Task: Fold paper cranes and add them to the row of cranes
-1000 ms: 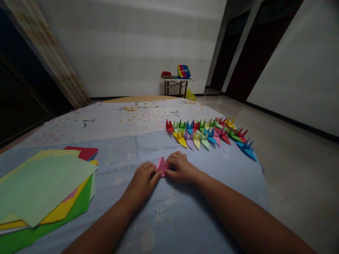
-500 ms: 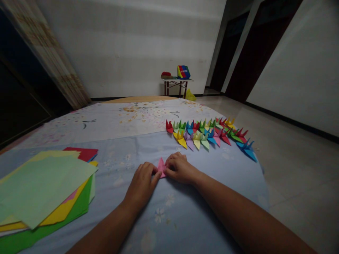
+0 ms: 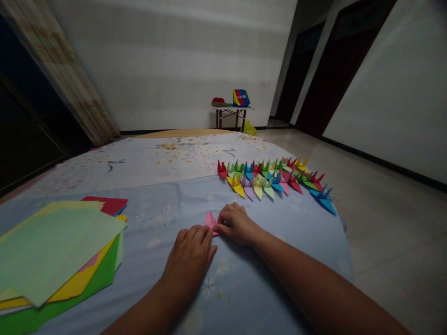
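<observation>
A small piece of folded pink paper [image 3: 210, 220] lies on the blue tablecloth between my hands, its narrow tip pointing away from me. With thumb and fingertips closed, my right hand [image 3: 238, 224] grips its lower right edge. My left hand [image 3: 191, 249] rests flat, fingertips at the lower left of the paper and thumb held apart from it on the cloth. Part of the folds is hidden under my fingers. Beyond my right hand stand rows of folded paper cranes [image 3: 257, 186] in many colours.
On the left lies a stack of coloured paper sheets [image 3: 70, 246], pale green on top. The floral tablecloth [image 3: 164, 160] covers the round table. By the far wall a small stand [image 3: 232, 109] carries a colourful box [image 3: 240, 97], with a yellow bag [image 3: 249, 127] beside it.
My left hand has slid down, and its thumb has come off the pink paper. My right hand keeps its grip. The view has shifted slightly.
</observation>
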